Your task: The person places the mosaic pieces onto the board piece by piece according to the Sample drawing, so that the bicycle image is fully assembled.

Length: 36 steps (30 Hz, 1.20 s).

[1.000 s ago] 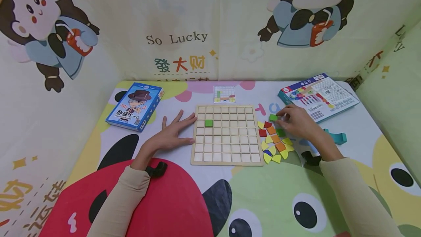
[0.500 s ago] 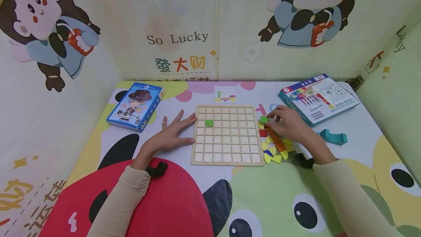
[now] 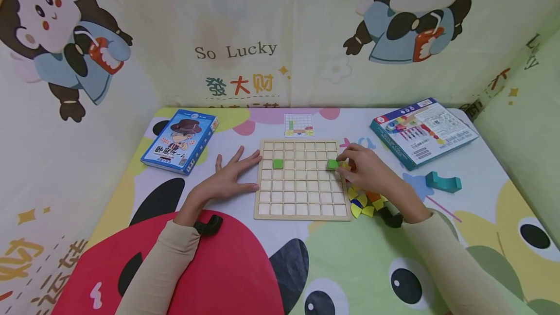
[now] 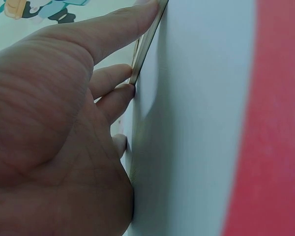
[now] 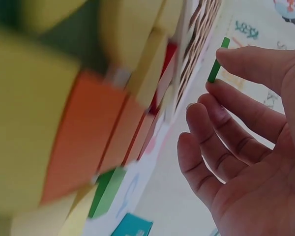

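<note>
My right hand [image 3: 367,171] pinches a thin green square tile [image 5: 219,60] between thumb and index finger. In the head view this tile overlaps the right column of a wooden grid board [image 3: 302,217]. Another green tile [image 3: 278,164] sits in a cell at the board's upper left. My left hand [image 3: 229,176] lies with fingers spread, its thumb and fingertips at the board's left edge. The left wrist view shows the thumb [image 4: 128,29] against that edge. Right of the board lie loose yellow tiles [image 3: 368,211] and an orange tile [image 5: 88,132], partly covered by my right hand.
A small printed pattern card [image 3: 299,125] lies behind the board. At the left stands a blue game box [image 3: 180,142], and a teal-edged box [image 3: 424,132] lies at the right. A curved teal block [image 3: 444,182] rests right of my right hand.
My right hand has carried the green tile leftward from the loose pile to the board's right side. The left hand has stayed in place.
</note>
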Motion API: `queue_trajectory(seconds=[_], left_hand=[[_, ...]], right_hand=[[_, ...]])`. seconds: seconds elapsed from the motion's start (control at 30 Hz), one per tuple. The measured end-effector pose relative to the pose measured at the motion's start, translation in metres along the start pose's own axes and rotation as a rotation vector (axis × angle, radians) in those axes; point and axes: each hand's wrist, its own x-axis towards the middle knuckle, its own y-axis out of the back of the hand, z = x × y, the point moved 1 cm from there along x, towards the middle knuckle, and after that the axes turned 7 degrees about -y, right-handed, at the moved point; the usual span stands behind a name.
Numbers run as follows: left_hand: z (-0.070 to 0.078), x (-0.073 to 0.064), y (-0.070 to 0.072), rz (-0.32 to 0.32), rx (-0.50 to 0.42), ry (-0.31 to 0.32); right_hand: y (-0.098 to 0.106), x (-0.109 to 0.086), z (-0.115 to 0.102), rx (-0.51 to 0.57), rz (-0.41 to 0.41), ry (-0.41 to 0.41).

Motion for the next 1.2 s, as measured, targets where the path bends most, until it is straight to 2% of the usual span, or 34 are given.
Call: queue_trajectory(seconds=[0.27, 0.83, 1.07, 1.2], left_hand=[[0.001, 0.0, 0.0, -0.001, -0.005, 0.002], [-0.001, 0.0, 0.002, -0.008, 0.004, -0.002], [-0.002, 0.001, 0.001, -0.008, 0.004, -0.005], [-0.002, 0.001, 0.001, -0.009, 0.008, 0.001]], right_hand=[[-0.009, 0.005, -0.017, 0.003, 0.014, 0.084], [-0.029, 0.016, -0.049, 0.011, -0.019, 0.105], [-0.032, 0.02, -0.061, 0.003, -0.004, 0.15], [-0.036, 0.023, -0.068, 0.002, -0.025, 0.151]])
